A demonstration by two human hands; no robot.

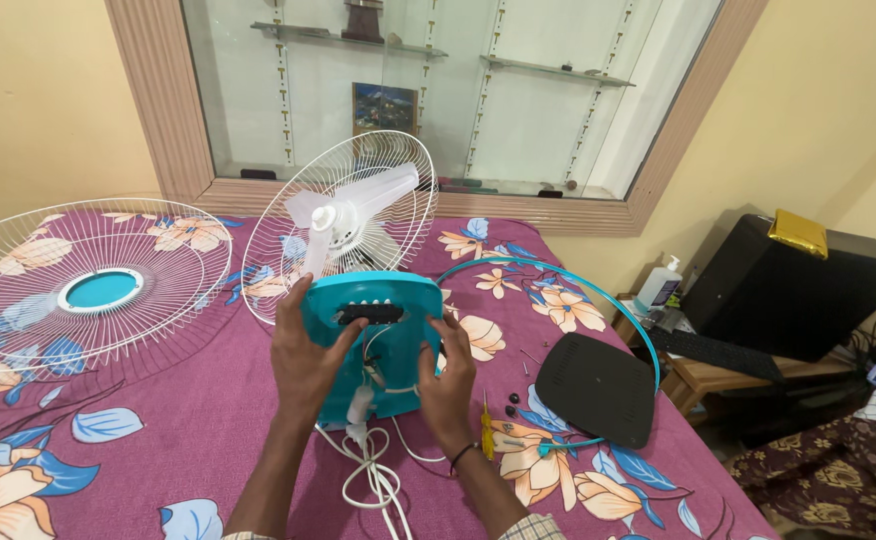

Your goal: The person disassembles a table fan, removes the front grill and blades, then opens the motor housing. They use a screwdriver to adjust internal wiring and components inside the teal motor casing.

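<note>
While it stands near the middle of the frame on the bed [138,400], the turquoise fan base [378,340] is held from both sides. The left hand [308,365] lies on its left part with the fingers [343,335] clamped on it, and the right hand [448,385] grips its right edge, the fingers [448,335] closed around that edge. White wires [370,375] come out of the open underside, and a white power cord [373,480] lies coiled below it, at the bottom centre. Just behind the base is the rear grille [408,175] with the white fan blades [358,205]. In the left of the frame lies the front grille [18,300]. To the right are a turquoise rim ring [608,300], a black base cover [598,390], a yellow screwdriver [487,435] and some small screws [511,403].
</note>
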